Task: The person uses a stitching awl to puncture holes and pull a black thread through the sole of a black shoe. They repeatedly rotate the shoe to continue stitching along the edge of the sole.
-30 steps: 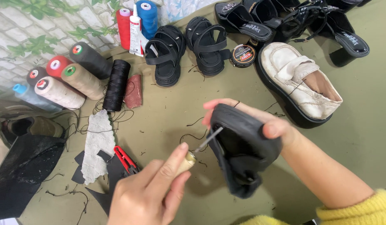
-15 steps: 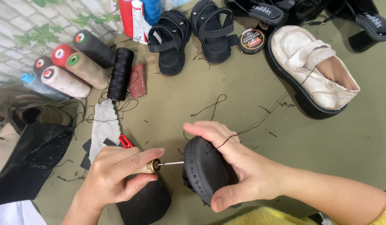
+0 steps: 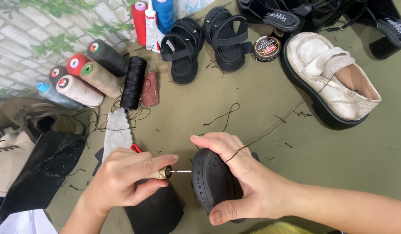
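Right hand (image 3: 248, 182) clamps the black shoe (image 3: 215, 184) sole-edge outward, apparently to steady the rim for stitching; left hand (image 3: 122, 180) pinches a brass-collared awl (image 3: 172, 172), its needle touching that rim. Dark thread (image 3: 252, 141) drapes over the right fingers. Beyond the shoe: a round polish tin (image 3: 266, 47) with red-and-black lid beside a cream shoe (image 3: 330, 78), and a white glue tube (image 3: 151, 26) among thread cones (image 3: 100, 78).

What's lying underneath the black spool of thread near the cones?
Loose black thread trails out from beneath the black spool, resting on the olive mat. A reddish-brown block lies beside it. Anything directly under it is covered.
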